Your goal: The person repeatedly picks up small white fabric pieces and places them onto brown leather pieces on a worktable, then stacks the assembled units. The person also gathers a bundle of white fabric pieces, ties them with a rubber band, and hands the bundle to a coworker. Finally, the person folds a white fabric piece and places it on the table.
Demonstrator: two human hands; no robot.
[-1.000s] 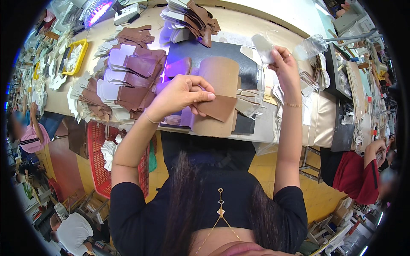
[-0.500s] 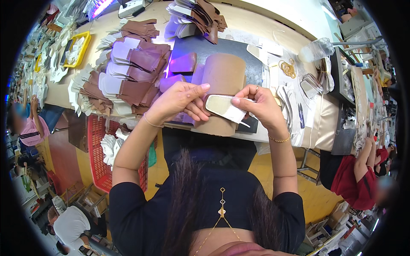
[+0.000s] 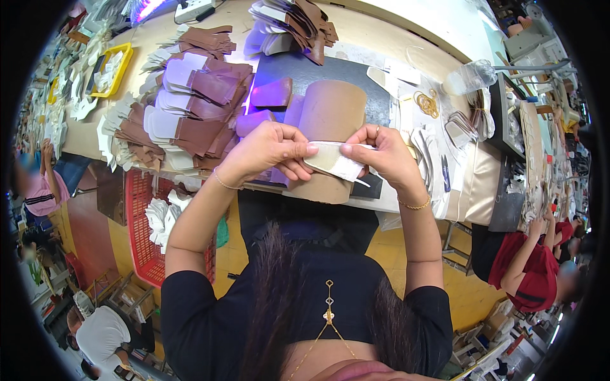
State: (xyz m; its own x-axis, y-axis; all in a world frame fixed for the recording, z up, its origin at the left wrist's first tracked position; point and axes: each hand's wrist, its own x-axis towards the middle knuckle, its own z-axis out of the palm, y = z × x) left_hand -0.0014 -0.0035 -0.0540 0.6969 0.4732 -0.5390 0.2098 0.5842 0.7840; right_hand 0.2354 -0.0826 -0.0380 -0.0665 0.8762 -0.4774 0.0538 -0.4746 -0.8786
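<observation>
Here on my feed the worktable [image 3: 363, 32] stretches wide, a black board [image 3: 376, 95] by its near edge, a tan rounded block [image 3: 333, 111] on that board. Over the block, both hands are busy: left hand [image 3: 279, 149] pinching the left end of a pale piece [image 3: 330, 159], right hand [image 3: 384, 155] gripping it farther right, thumbs on top. The piece sits above the block's near half; I'd call this step aligning or pressing, and the next move calls for even thumb pressure.
</observation>
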